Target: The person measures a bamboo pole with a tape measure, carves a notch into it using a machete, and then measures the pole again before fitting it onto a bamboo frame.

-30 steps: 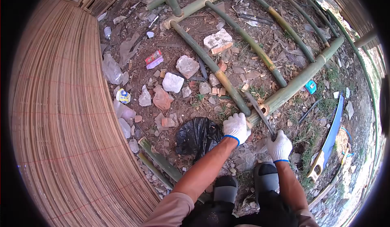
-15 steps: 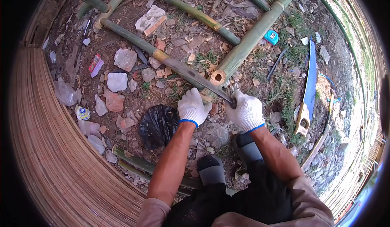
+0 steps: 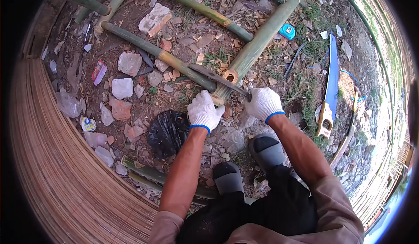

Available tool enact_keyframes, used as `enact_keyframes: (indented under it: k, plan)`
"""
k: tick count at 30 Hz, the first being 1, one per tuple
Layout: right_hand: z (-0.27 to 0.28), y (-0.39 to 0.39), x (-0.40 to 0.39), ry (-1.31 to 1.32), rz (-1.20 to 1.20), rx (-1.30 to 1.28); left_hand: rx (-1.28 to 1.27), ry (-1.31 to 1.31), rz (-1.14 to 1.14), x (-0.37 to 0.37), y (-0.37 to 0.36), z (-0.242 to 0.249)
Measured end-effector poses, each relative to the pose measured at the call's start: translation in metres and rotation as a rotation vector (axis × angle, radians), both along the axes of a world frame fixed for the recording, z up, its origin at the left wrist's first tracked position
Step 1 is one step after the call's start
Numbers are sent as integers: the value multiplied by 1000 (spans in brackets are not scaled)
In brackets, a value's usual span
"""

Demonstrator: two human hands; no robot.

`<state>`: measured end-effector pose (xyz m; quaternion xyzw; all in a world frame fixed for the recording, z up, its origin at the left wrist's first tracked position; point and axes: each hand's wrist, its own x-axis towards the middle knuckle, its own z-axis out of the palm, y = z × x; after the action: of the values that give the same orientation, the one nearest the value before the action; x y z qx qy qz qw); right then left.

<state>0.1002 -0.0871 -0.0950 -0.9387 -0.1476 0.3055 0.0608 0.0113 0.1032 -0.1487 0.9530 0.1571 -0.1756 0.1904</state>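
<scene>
My right hand (image 3: 264,103), in a white knit glove with a blue cuff, is closed around the handle of a machete (image 3: 214,75). The dark blade points up and left, crossing the thick green bamboo pole (image 3: 262,36) at a round hole cut near its end. Also gloved, my left hand (image 3: 204,111) grips the near end of that pole, its thumb turned toward the right hand. Just above the left hand, a thinner bamboo crosspiece (image 3: 174,65) ends beside the thick pole. Part of the machete's handle is hidden by my fingers.
A blue-bladed handsaw (image 3: 331,87) lies at the right, and a turquoise tape measure (image 3: 287,32) rests beside the pole. Brick chunks (image 3: 155,19), stones and wood chips litter the ground. A black plastic bag (image 3: 168,132) sits near my feet; bamboo slats (image 3: 78,156) are at the left.
The machete and my right hand have shifted up and slightly left, so the blade now crosses at the hole. My left hand stays at the pole's end. The view has tilted slightly.
</scene>
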Motion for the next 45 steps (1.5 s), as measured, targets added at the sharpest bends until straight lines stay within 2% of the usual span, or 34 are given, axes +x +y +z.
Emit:
enact_keyframes:
  k: [2,4,7,8,9,11,12,14,15,16,19,21,22,23,25,27,29,31,33,36,37,39,40,42,43,45]
  plan:
    - [18,0,-5,-16,-12,-9,-28,-29,-5,-3,-2,-6]
    - [32,0,-18,-82,-17,251,-16,3,9,2,-1,-4]
    - [-24,-21,-10,33,-4,83,-14,-13,-9,-2,-5,-2]
    - [-13,-14,-3,94,-36,19,17,-43,-36,-4,0,-4]
    - [1,-7,-1,33,-8,13,36,-66,-25,-3,-2,-4]
    - [23,-1,-9,40,-34,103,-40,14,9,-2,-2,-3]
    - [17,0,-5,47,-21,104,-31,35,22,7,-1,-2]
    - [12,-8,-13,42,-26,268,-30,103,14,-7,-5,0]
    - [-6,-10,-2,108,14,71,-25,70,9,-5,-6,0]
    - [-13,-22,-4,111,17,39,-12,28,-2,1,-2,0]
    - [15,-21,-9,69,8,22,-16,-50,-23,-5,-1,-12]
    - [24,-16,-11,61,25,347,3,24,-8,-6,0,-13]
    - [-5,-21,-10,55,-19,197,-1,28,-14,-12,-1,-10]
    - [-10,-20,6,84,70,71,2,-12,-20,-3,-1,-8]
    - [-6,-24,5,133,39,22,28,10,-19,0,-1,-2]
    - [18,-19,-9,113,45,140,-54,81,-7,1,-1,-1]
    - [4,-24,-13,86,84,212,13,65,-17,-8,-4,-9]
    - [-31,-33,9,165,67,-31,-77,111,26,3,-1,8]
    - [10,-26,2,195,0,34,-34,58,24,-2,-3,0]
    - [17,-33,-13,203,19,257,-34,66,7,-1,-2,-3]
    - [-3,-32,-5,194,3,107,-41,79,2,-10,-6,-3]
    - [-23,-28,16,153,136,-78,1,46,-6,2,-2,-2]
    - [-24,-30,23,141,158,-74,7,75,2,3,-3,0]
    - [-3,-42,7,280,-172,309,-14,127,0,-4,-5,4]
    - [13,-44,3,239,-274,420,-23,119,8,4,-3,5]
    - [20,-46,1,111,-324,461,-8,105,31,4,-4,7]
